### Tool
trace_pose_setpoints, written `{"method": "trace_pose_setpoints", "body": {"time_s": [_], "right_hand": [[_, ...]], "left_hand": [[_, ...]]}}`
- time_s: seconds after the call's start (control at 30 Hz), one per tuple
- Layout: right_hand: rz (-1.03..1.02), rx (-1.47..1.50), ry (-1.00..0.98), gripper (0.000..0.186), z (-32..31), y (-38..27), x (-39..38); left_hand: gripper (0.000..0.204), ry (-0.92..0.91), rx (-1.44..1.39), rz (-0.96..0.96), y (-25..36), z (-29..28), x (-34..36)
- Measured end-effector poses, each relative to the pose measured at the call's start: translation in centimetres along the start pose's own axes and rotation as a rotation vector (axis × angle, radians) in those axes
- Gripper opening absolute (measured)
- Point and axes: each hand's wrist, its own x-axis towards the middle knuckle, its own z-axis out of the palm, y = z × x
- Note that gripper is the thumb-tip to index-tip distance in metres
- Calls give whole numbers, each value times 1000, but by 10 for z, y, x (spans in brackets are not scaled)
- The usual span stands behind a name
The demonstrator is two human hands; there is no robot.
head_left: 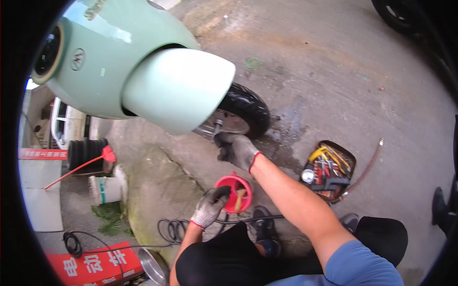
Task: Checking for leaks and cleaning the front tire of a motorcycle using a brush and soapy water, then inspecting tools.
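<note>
My right hand (234, 151), in a grey work glove with dark fingertips and a red cuff, is at the hub side of a scooter's front wheel (248, 110). Its fingers are curled beside a short metal part (218, 125) at the hub; what they grip is hidden. The mint-green front fender (183, 88) covers the top of the tyre. Lower and to the left, my left hand (209, 209), gloved alike, is closed beside the rim of a small red bucket (244, 183). A brush with a yellowish handle (240, 200) stands in the bucket. Whether the left fingers pinch anything cannot be seen.
An open tool case (351, 178) lies right of my right forearm, a brown hose (367, 169) beside it. Black cable (174, 231) coils by my shoe (265, 231). A metal bowl (151, 264), white bucket (106, 189) and red broom (109, 154) are left. Another person's shoe (439, 205) shows far right.
</note>
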Motion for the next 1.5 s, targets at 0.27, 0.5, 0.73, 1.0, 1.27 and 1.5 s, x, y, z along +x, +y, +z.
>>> {"method": "trace_pose_setpoints", "body": {"time_s": [0.27, 0.5, 0.73, 1.0, 1.27, 1.5], "right_hand": [[-23, -2064, 307, 41, -123, -151, -146], [662, -1503, 995, 31, -236, -214, -351], [110, -1622, 1160, 37, -279, -148, -324], [368, -2078, 663, 37, -269, -164, -249], [22, -2371, 228, 40, -320, -173, -237], [451, -1958, 371, 61, -310, -176, -249]], "left_hand": [[35, -382, -177, 129, 42, 64, 39], [34, -610, 37, 133, 24, 162, 60], [39, -463, 489, 442, 11, 229, 63], [46, -819, 416, 216, -2, 262, 79], [37, -1087, 359, 404, -49, 242, 35], [52, -803, 345, 303, -55, 221, 5]]}}
